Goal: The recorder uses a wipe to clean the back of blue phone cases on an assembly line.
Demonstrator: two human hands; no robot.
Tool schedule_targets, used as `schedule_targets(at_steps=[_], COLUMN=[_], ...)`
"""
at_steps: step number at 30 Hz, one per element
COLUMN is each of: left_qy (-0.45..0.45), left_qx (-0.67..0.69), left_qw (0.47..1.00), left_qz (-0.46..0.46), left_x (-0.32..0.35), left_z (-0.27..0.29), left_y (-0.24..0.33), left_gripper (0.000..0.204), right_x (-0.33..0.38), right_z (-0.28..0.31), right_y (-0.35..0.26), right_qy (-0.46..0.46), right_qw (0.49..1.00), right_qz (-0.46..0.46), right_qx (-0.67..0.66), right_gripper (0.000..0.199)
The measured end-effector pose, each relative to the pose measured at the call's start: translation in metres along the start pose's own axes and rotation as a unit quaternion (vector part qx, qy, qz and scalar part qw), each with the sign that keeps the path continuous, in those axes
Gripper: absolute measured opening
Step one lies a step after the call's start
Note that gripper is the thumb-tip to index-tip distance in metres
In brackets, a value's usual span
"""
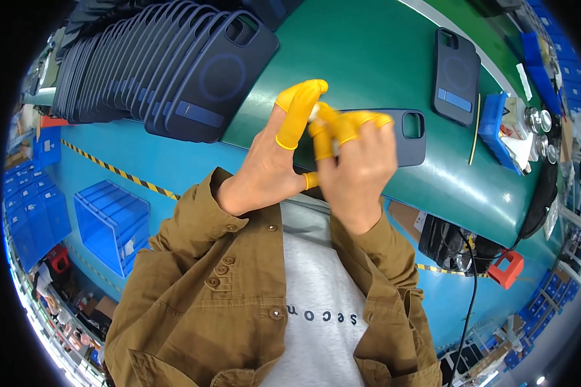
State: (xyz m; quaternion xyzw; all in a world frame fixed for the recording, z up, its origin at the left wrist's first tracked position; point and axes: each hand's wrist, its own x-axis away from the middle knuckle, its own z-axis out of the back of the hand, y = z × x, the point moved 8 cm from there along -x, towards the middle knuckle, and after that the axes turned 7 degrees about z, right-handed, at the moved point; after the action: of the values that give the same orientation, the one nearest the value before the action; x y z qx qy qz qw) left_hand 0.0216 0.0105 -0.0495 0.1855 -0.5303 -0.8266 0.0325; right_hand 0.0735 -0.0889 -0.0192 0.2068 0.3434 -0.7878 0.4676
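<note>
My left hand (274, 151), with yellow finger cots, is raised over the near edge of the green table. Its fingers stretch upward and the thumb stands apart from them. Close against it, my right hand (361, 155) has bent fingers, also in yellow cots and smeared by motion. A small white bit (315, 112) shows between the fingertips of both hands; its kind is unclear. Under my right hand lies a dark blue phone case (412, 147), camera cutout to the right. My hands hide its left part.
A long row of standing phone cases (206, 80) fills the table's left side. Another phone case (457, 77) lies at the far right, near a thin yellow stick (475, 129) and a blue bin (492, 129). A blue crate (113, 222) stands on the floor at left.
</note>
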Motion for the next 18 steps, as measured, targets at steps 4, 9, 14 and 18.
schedule_targets(at_steps=[4, 9, 14, 18], left_qy=[-0.002, -0.004, -0.021, -0.020], left_qx=[0.002, 0.014, 0.032, 0.044], left_qw=[1.000, 1.000, 0.999, 0.998], left_qz=[0.005, 0.012, 0.039, 0.031], left_x=[0.003, 0.001, -0.001, -0.003], left_z=[0.000, -0.002, 0.000, -0.002], left_y=[-0.003, -0.002, -0.002, 0.003], left_gripper=[0.114, 0.114, 0.123, 0.127], right_x=[0.017, 0.016, -0.013, -0.003], right_z=[0.011, 0.018, 0.014, 0.044], right_y=[-0.019, -0.011, 0.041, 0.066], right_qy=[-0.050, -0.060, -0.017, 0.021], right_qw=[0.998, 0.997, 0.999, 0.992], right_qz=[0.027, 0.041, -0.019, -0.085], right_qx=[-0.032, -0.028, 0.047, 0.091], right_gripper=[0.025, 0.028, 0.018, 0.014])
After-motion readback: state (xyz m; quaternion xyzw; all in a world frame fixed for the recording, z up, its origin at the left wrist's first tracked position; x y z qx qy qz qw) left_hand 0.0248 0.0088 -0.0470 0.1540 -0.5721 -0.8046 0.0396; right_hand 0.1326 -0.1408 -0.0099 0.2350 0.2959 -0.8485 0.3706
